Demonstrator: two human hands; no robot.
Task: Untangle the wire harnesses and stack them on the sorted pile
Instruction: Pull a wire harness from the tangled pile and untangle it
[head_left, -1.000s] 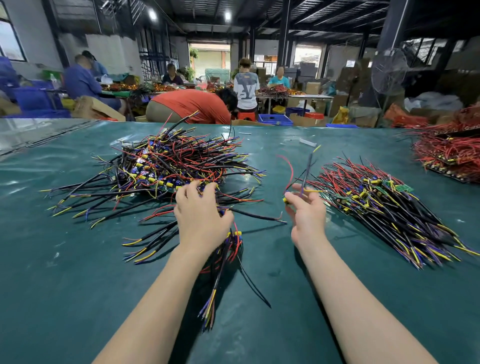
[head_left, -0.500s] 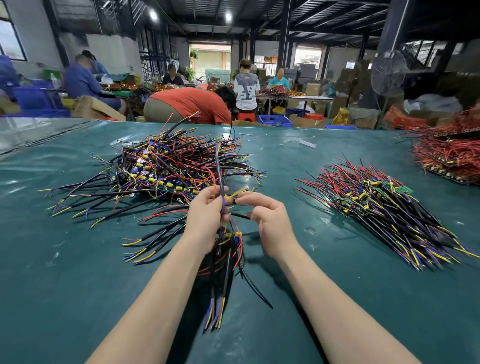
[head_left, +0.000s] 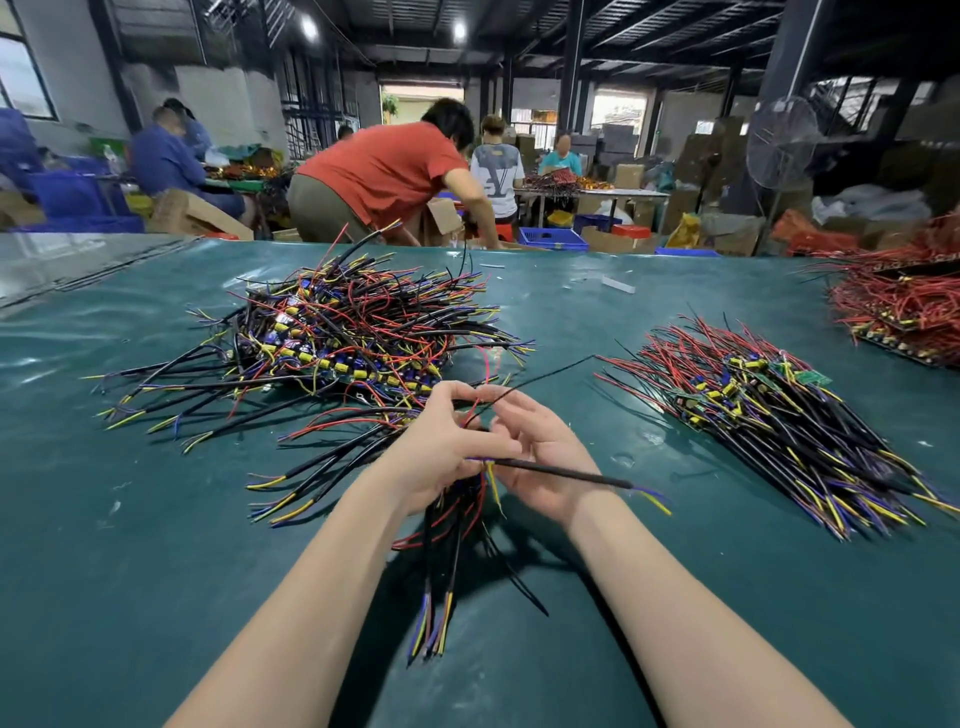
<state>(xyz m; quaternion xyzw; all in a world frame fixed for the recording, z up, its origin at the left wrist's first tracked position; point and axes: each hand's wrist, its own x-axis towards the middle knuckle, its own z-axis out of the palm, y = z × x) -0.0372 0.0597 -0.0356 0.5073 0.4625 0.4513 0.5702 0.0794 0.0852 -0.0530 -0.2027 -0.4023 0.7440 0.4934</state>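
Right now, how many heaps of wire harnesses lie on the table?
3: the tangled heap left of centre, the sorted pile at right, a red heap at the far right edge, partly cut off. The left hand grips a further bunch, the right hand pinches one harness.

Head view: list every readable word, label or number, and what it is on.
"V", perhaps: large print on a background person's grey T-shirt.
Markings on parts in the tangled pile and the sorted pile: too small to read.
Nothing else is legible.
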